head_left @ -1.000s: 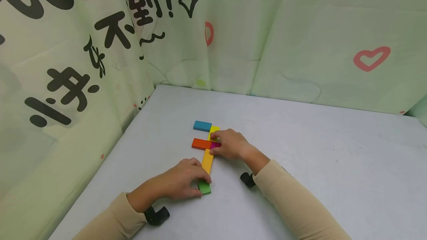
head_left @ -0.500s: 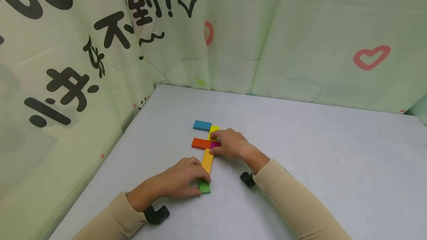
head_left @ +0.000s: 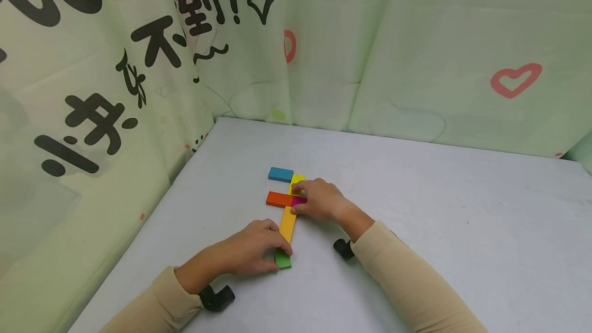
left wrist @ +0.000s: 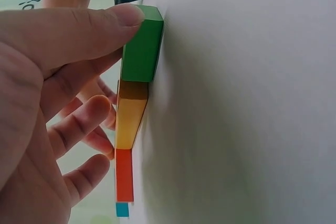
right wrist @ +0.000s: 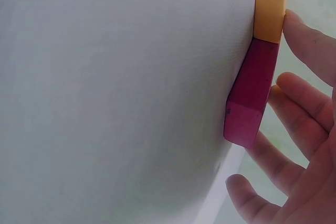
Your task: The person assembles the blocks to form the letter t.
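My left hand (head_left: 252, 251) pinches a green block (head_left: 283, 261) between thumb and index finger, at the near end of a row of flat coloured blocks. Beyond it a yellow-orange block (head_left: 287, 225) continues the row, its near end touching the green one in the left wrist view. My right hand (head_left: 324, 202) rests over the far half. Its thumb touches the yellow-orange block and its other fingers lie loosely over a magenta block (right wrist: 249, 93) and a bright yellow block (head_left: 297, 179). An orange-red block (head_left: 279, 199) and a blue block (head_left: 280, 174) stick out to the left.
The blocks lie on a white table (head_left: 416, 230). Behind and to the left hangs a pale green curtain (head_left: 416, 40) with black lettering and pink hearts. A black wrist device (head_left: 217, 299) sits below the left sleeve, and another black device (head_left: 343, 250) by the right sleeve.
The left hand and green block shift very slightly. The right hand and the other blocks stay in place.
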A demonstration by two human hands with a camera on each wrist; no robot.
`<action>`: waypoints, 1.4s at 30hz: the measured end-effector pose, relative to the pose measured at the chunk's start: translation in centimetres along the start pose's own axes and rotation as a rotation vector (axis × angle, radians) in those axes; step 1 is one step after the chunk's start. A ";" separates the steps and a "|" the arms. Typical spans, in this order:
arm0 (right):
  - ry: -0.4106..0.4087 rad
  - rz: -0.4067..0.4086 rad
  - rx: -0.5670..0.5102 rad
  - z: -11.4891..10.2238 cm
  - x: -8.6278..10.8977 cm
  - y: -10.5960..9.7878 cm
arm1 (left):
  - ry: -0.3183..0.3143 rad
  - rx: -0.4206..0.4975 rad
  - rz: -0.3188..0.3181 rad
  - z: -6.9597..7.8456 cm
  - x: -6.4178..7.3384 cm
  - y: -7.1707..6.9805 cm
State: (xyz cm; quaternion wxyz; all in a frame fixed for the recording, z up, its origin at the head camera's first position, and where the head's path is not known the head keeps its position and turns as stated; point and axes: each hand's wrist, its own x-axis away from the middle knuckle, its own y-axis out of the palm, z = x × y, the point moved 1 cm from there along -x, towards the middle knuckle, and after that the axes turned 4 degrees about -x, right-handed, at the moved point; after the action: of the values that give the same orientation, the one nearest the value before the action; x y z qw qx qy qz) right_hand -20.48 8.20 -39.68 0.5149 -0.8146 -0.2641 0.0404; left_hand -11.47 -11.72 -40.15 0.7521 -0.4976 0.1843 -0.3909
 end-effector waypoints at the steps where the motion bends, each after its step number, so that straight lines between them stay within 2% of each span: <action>1: 0.000 0.000 -0.001 0.0 0.0 0.0 | 0.000 -0.001 0.001 0.0 0.0 0.0; 14: -0.001 -0.002 -0.002 0.1 -0.1 0.1 | 0.000 0.008 0.007 0.1 0.0 0.0; 24: 0.003 -0.005 -0.007 0.1 0.1 0.1 | -0.032 0.105 -0.013 -0.1 0.0 -0.4; 28: 0.000 -0.004 -0.011 0.1 0.1 0.0 | -0.060 0.134 0.014 -0.4 0.1 -0.8; 35: -0.006 -0.009 -0.005 0.1 0.0 0.0 | -0.083 0.113 0.106 -1.5 0.4 -1.4; 42: 0.004 -0.013 -0.005 0.1 -0.1 0.0 | -0.155 0.134 0.154 -2.1 0.7 -2.6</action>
State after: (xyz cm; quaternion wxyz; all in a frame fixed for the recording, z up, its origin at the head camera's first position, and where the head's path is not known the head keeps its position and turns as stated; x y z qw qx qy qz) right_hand -20.55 8.23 -39.77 0.5137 -0.8141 -0.2685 0.0347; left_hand -13.54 -14.04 -38.69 0.8233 -0.4594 0.1368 -0.3039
